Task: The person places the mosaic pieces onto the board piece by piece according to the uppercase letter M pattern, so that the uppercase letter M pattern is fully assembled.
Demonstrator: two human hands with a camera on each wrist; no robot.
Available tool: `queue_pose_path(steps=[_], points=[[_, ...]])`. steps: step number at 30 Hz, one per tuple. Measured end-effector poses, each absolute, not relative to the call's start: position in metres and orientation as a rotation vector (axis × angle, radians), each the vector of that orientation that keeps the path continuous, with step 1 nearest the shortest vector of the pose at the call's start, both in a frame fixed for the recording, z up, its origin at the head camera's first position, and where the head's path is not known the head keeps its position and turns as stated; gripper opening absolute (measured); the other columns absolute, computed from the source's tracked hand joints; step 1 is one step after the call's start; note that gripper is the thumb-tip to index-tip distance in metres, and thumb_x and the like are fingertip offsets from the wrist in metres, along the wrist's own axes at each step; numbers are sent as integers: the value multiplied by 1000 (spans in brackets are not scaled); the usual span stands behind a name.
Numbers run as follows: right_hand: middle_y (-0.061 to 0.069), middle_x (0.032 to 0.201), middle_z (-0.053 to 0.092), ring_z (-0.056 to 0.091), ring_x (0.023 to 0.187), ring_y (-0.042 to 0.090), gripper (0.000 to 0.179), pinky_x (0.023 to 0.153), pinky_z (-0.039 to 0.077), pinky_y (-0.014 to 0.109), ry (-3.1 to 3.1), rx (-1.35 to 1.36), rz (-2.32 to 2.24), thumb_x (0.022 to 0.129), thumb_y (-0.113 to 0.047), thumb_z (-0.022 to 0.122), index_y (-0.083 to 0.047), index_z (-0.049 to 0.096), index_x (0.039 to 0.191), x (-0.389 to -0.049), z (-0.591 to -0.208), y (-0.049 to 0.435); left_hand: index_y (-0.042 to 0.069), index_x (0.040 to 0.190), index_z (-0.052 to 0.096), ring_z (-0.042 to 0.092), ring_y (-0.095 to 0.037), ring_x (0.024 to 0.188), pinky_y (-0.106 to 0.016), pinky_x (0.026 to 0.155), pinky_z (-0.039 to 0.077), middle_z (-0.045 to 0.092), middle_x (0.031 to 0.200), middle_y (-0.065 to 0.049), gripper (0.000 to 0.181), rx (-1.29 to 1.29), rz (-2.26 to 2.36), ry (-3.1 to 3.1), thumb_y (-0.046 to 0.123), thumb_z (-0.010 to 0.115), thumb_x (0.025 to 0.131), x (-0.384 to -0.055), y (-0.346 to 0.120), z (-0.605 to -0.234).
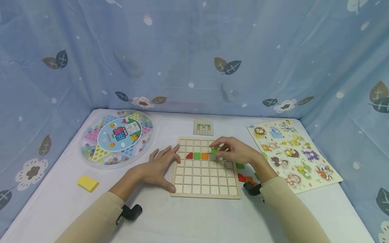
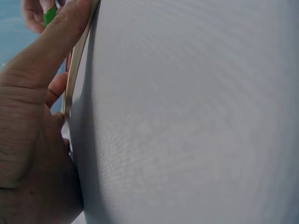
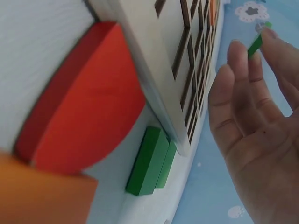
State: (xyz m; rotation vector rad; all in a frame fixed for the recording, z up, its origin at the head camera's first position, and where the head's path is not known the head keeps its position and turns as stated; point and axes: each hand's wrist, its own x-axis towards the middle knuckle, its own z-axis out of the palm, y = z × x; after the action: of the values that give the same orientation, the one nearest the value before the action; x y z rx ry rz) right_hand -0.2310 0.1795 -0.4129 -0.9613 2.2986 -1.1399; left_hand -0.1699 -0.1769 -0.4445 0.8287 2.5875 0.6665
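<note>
A wooden grid board lies flat on the white table. One row of its cells holds a red quarter-round piece, a green square and an orange square, side by side. My right hand pinches a small green block between thumb and fingertips, over the cells just right of the orange square. In the right wrist view that green block is partly covered by the fingers. Spread along the board's left side, my left hand touches its frame, thumb at the near corner.
Loose red, orange and green blocks lie beside the board's right edge. Behind it is a small pattern card. A round marble game and a yellow pad sit left; an animal puzzle lies right.
</note>
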Motion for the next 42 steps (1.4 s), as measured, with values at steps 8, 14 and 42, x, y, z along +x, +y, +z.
queue_pose_path(steps=[8,14,42], points=[[9,129,64,68,108,23,34,96,56,40,2357,-996,-993,99,-12,69,-7,64,133,-232,-419,166,28,128,42,-1,-36,159,-71,118,-4,-2,174,-5,93,808,672,2590,72,88,60,-164,-179,-450],[7,127,65,67,105,22,33,93,56,38,2413,-949,-928,97,-11,71,-10,66,129,-231,-416,160,28,128,41,-1,-36,159,-72,118,-4,-2,174,-4,93,819,691,2597,72,87,60,-164,-179,-450],[0,116,66,63,95,13,28,87,55,33,2545,-939,-830,96,-10,72,-14,69,123,-227,-422,160,28,128,40,-1,-36,159,-70,118,-6,-2,174,-5,93,821,670,2583,71,88,61,-170,-175,-447]])
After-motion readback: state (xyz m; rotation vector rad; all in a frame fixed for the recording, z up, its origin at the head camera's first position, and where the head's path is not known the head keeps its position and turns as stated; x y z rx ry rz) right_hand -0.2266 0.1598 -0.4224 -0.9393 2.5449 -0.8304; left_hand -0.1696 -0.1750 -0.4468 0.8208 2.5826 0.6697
